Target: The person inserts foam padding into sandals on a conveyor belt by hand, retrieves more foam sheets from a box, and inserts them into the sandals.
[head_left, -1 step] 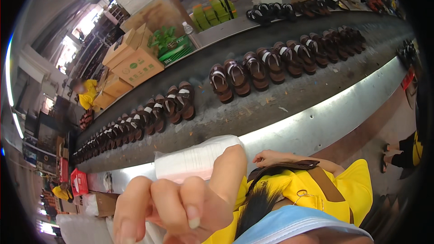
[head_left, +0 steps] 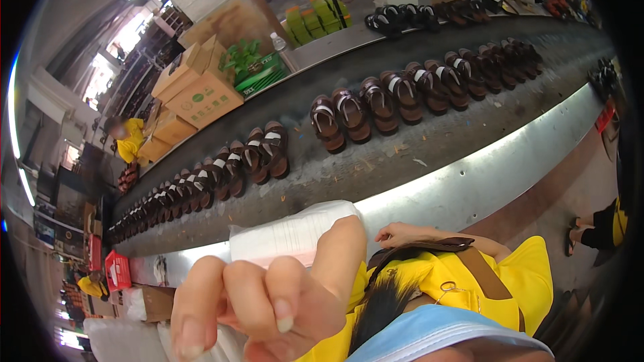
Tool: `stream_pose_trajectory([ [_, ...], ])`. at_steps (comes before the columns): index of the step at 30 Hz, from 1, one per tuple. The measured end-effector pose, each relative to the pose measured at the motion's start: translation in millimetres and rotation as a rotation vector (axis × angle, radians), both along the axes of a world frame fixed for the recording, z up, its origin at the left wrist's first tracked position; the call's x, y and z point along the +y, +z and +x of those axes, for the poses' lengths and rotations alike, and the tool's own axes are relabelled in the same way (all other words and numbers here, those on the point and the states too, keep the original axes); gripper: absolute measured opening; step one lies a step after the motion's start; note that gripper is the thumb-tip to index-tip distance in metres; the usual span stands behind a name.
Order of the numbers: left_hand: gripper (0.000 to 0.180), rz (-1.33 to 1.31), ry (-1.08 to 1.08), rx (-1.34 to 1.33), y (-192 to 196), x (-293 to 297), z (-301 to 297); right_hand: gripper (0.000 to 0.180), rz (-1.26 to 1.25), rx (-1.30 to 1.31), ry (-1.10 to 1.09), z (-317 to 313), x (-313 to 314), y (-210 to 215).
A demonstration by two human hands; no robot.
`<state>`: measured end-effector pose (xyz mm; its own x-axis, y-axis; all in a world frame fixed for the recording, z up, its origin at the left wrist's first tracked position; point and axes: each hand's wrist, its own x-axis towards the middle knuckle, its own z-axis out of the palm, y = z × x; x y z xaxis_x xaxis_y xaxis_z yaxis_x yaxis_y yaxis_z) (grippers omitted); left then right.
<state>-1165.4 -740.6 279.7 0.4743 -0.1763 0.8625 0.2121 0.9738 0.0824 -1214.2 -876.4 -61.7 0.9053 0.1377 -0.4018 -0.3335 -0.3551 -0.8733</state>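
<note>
Blue cloth of my mask (head_left: 443, 335) lies nearest, below and right of the white stack (head_left: 288, 236), running off the lower edge. Also nearer than the stack, my left hand (head_left: 258, 308) is raised on a bent arm, its fingers loosely curled, released, tips drooping; its lowest part is cut off, and that arm covers the stack's near right corner. Just right of the stack, my right hand (head_left: 397, 233) is half bent before the metal ledge (head_left: 436, 184); its palm is hidden, so I cannot tell whether it grasps anything. The stack itself lies on that ledge, its long axis running along it, left end lower in view. Beyond the stack, brown sandals (head_left: 406, 97) stand in two rows on the dark belt (head_left: 315, 184), the farthest merging together. Past them, left of the stack, are cartons (head_left: 201, 97) and a co-worker (head_left: 127, 144) in yellow, partly hidden.
</note>
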Motion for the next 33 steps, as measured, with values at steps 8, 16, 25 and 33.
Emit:
stream_pose_trajectory([
  [8,0.043,0.109,0.002,0.085,-15.9,-19.7,2.0,0.039,0.015,0.012,-0.029,-5.1,-8.8,-7.4],
  [16,0.039,0.154,-0.005,0.121,-20.8,-31.0,-0.4,0.038,0.009,0.016,-0.018,-6.6,-15.3,-9.3],
  [25,0.008,0.196,0.454,-0.550,5.5,-62.7,-11.8,0.036,-0.023,-0.005,-0.017,-16.4,-24.5,-31.3],
  [33,0.005,0.506,0.311,-0.547,0.8,-39.8,-27.6,0.037,-0.018,-0.026,-0.042,-18.9,-37.9,-40.2],
])
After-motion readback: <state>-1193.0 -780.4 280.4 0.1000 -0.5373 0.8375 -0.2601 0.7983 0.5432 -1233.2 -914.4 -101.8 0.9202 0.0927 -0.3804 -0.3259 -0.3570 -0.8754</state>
